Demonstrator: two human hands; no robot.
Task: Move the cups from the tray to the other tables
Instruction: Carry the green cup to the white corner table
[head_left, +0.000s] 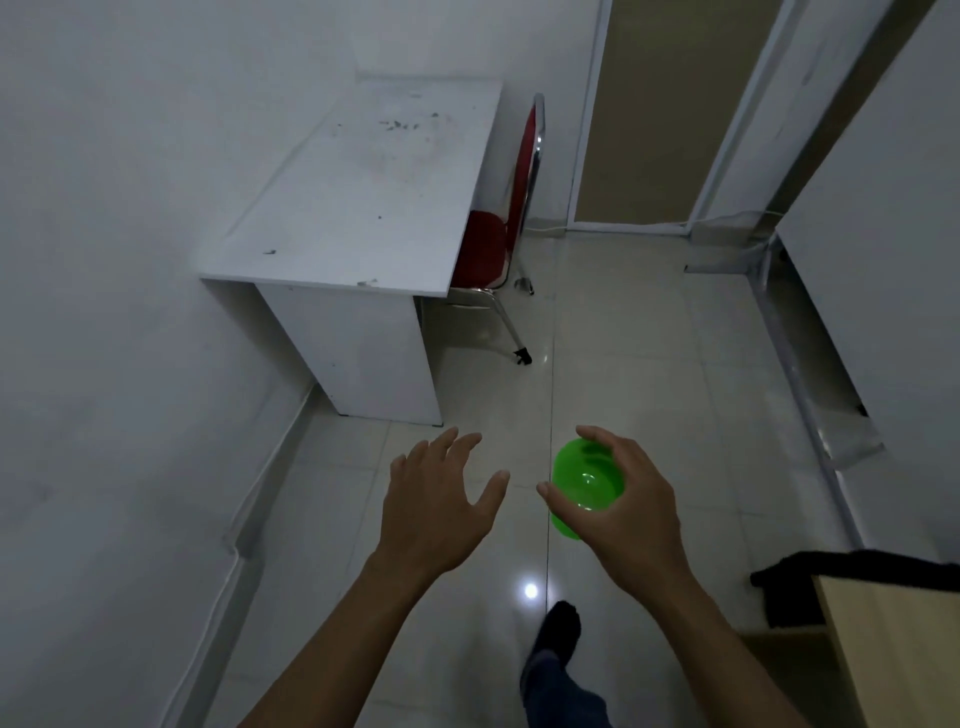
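Observation:
My right hand grips a translucent green plastic cup, tilted so its open mouth faces me, in the air above the floor. My left hand is held out beside it, empty, with its fingers spread. Ahead and to the left stands a white table against the wall, its top bare apart from dark scuff marks. No tray is in view.
A red chair with chrome legs is pushed in at the table's right side. A wooden table corner with a black cloth sits at the lower right. Glossy tiled floor lies between. My foot is stepping forward.

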